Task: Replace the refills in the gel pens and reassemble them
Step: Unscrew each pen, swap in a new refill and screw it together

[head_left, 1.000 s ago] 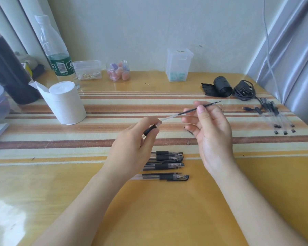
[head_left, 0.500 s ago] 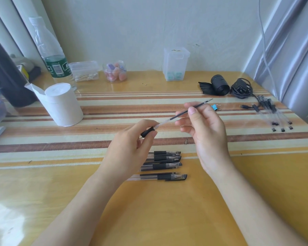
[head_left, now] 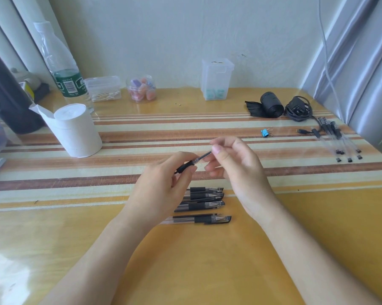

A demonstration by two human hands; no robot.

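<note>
Head view: The left hand (head_left: 163,186) was closed around the black grip end of a pen barrel (head_left: 185,166), held above the table (head_left: 207,260) and tilted up toward the right. The right hand (head_left: 234,164) pinched a dark refill (head_left: 204,155) between thumb and fingertips, the refill's visible length running straight into the barrel's clear mouth. The two hands were near each other, with only a short section of refill exposed between them.

On the table just below the hands lay a row of gel pens (head_left: 204,204), side by side, tips pointing right; the nearest one (head_left: 202,219) sat slightly apart from the rest. A second group of clear pens (head_left: 337,139) lay at the far right edge, well apart. A blue binder clip (head_left: 265,132) lay between that group and the hands. A white paper roll (head_left: 75,130) stood upright at left.
</note>
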